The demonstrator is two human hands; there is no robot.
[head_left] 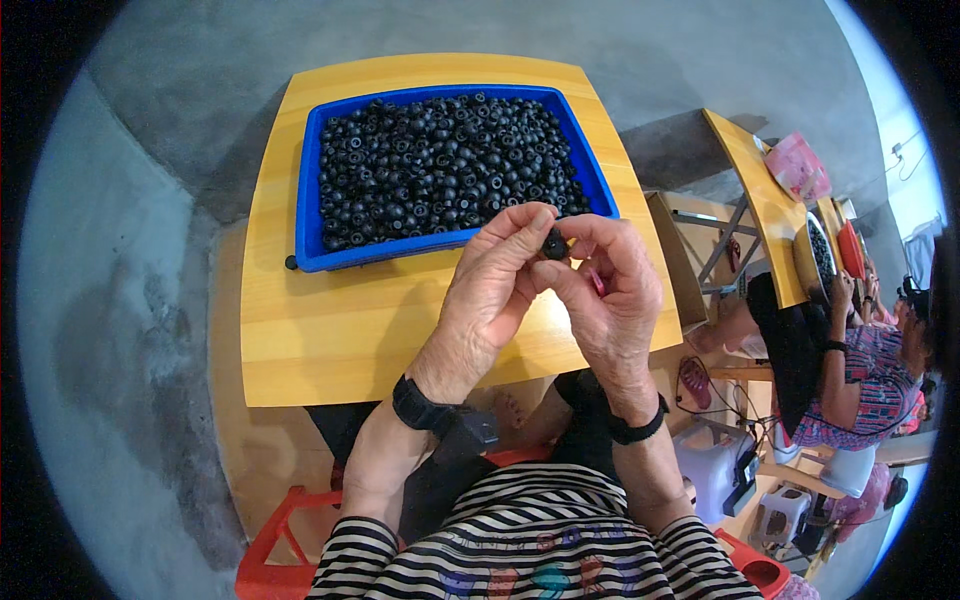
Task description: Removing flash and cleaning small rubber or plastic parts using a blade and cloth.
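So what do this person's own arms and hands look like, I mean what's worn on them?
The left hand and right hand are ungloved. Each wrist wears black: the left wristband looks bulkier than the right wristband. The sleeves have black and white stripes and end well short of the wrists.

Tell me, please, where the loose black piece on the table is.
In the head view, the black piece lies at left, beside the near left corner of the blue tray.
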